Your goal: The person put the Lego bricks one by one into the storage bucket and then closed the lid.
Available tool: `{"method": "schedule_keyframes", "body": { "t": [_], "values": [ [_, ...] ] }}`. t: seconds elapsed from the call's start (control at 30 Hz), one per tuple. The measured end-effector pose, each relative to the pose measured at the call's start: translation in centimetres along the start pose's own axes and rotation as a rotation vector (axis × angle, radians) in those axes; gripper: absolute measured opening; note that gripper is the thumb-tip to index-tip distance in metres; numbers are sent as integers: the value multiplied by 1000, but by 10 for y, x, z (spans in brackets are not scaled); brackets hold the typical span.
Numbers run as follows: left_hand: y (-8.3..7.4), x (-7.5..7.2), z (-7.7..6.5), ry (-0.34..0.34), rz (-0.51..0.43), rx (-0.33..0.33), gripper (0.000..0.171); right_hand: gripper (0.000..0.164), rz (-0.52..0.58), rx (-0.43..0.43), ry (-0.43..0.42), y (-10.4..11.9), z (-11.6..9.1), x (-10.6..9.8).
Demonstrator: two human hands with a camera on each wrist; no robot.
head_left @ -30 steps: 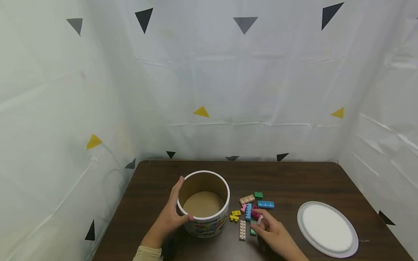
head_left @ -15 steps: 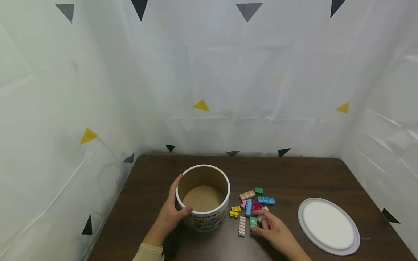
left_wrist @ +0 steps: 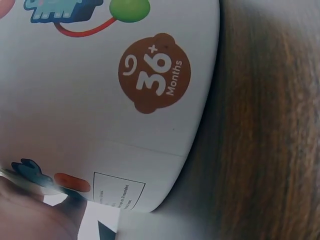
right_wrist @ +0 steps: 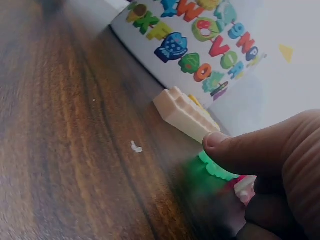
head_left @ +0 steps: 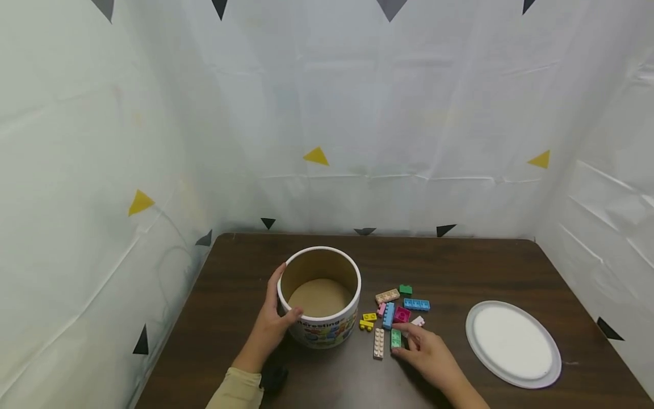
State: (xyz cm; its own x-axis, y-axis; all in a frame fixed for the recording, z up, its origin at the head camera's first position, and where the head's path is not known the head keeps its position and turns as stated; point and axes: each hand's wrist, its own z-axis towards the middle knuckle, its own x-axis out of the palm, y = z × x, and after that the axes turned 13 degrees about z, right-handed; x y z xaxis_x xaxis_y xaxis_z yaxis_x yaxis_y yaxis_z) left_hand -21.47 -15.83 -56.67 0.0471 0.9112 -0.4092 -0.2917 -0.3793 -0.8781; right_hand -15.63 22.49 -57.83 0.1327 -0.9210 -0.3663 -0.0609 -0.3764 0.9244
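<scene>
My left hand (head_left: 268, 326) grips the near left side of a round toy-brick bucket (head_left: 319, 335), its thumb over the front rim. Lettering and pictures cover the bucket's wall; its inside shows a bare brown bottom. In the left wrist view the bucket's printed wall (left_wrist: 155, 75) fills most of the frame. My right hand (head_left: 426, 355) pinches a green toy brick (head_left: 395, 339) on the table, thumb at the near end and forefinger at the far end. In the right wrist view the other fingers are curled under, and the green brick (right_wrist: 215, 167) is partly hidden by the thumb.
Around the right hand lie a pale long brick (head_left: 378, 343), a blue brick (head_left: 388, 316), a magenta brick (head_left: 402, 314), yellow bricks (head_left: 366, 325) and several others. A white round lid (head_left: 513, 345) lies at the right. White sheeting (head_left: 378, 113) encloses the dark table (head_left: 245, 255).
The head view has tilted down slightly, then a little up in frame. The right forefinger has drawn from beside the magenta brick to the green brick's far end. The left hand stays on the bucket.
</scene>
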Motion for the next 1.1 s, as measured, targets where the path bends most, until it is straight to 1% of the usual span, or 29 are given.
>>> {"method": "schedule_keyframes", "body": {
  "t": [0.1, 0.23, 0.37, 0.5, 0.63, 0.83, 0.93, 1.1],
  "values": [
    [-4, 0, -2, -7, 4, -5, 101, 42, 17, -13, 28, 2, -2, 0],
    [-5, 1, -3, -9, 10, -6, 101, 43, 95, -29, 47, 3, -6, -2],
    [-4, 0, -2, -7, -5, 0, 100, 44, 160, -40, 47, 2, -4, -3],
    [-4, 0, -2, 1, -19, 1, 101, 43, 178, -40, 38, 0, -3, -3],
    [-3, 0, -1, -4, 0, -8, 102, 41, 215, -53, 39, -2, -2, -2],
    [-3, 2, 0, -3, -12, 14, 100, 42, 317, -59, 57, -3, -2, -4],
    [-2, 2, 0, -4, 1, 23, 100, 43, 327, -48, 64, -5, -1, -4],
    [-2, 1, -1, -5, 0, 16, 101, 45, 291, -26, 76, -5, -2, -4]
  ]
}}
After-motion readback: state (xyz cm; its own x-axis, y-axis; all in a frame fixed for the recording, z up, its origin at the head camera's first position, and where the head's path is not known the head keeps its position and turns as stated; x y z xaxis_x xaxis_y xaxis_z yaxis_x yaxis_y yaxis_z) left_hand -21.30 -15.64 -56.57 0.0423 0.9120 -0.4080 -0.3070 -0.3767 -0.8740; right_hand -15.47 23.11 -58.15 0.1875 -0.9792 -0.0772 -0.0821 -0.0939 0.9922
